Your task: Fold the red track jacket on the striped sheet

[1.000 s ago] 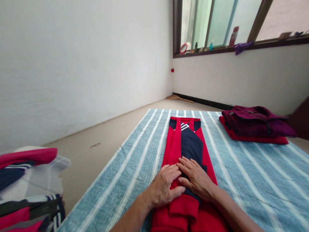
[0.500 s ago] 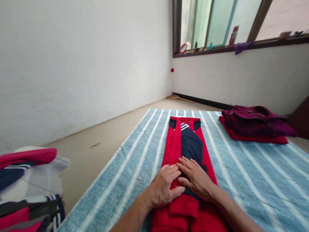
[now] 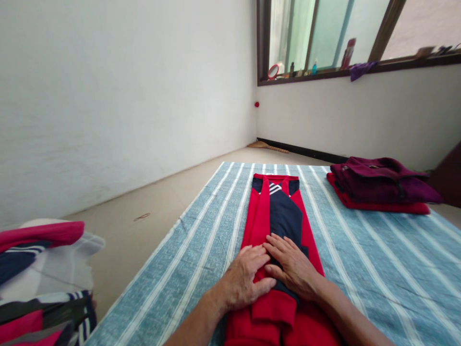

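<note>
A red and navy jacket (image 3: pixel 286 214) with white stripes lies folded lengthwise into a long strip on the striped bed sheet (image 3: pixel 201 254). Its sleeves are laid inward over the body, and a red cuff shows just below my hands. My left hand (image 3: pixel 248 276) rests flat on the left side of the jacket, fingers stretched out. Beside it, my right hand (image 3: pixel 290 262) lies palm down on the navy part, its fingers extended and its fingertips near those of the left. Neither hand grips the cloth.
Folded purple and red clothes (image 3: pixel 382 185) are stacked at the bed's far right. More clothes (image 3: pixel 39 240) lie at the lower left, beside the bed. A broom (image 3: pixel 268 146) lies on the floor in the corner. Small bottles and a round mirror (image 3: pixel 273 71) stand on the windowsill.
</note>
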A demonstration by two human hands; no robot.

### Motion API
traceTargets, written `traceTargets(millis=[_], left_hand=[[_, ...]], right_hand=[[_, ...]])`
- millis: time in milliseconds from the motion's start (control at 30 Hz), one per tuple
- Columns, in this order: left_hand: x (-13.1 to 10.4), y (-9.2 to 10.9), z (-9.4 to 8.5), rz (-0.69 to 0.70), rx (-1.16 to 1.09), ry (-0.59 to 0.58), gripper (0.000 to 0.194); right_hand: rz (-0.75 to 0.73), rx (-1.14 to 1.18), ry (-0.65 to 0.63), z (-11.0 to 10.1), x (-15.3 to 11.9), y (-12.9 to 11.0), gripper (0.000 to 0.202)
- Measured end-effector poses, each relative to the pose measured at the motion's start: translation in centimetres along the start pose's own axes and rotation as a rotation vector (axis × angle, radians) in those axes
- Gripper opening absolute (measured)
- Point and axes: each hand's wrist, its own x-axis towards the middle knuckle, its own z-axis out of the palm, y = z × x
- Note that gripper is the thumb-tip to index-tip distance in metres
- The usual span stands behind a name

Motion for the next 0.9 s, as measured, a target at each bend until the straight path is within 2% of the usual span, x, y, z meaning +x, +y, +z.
traceTargets(millis=[900], left_hand=[[0.01, 0.1, -0.14, -0.002, 0.0, -0.012, 0.029]], right_hand=[[-0.006, -0.004, -0.011, -0.16, 0.01, -0.08, 0.053]])
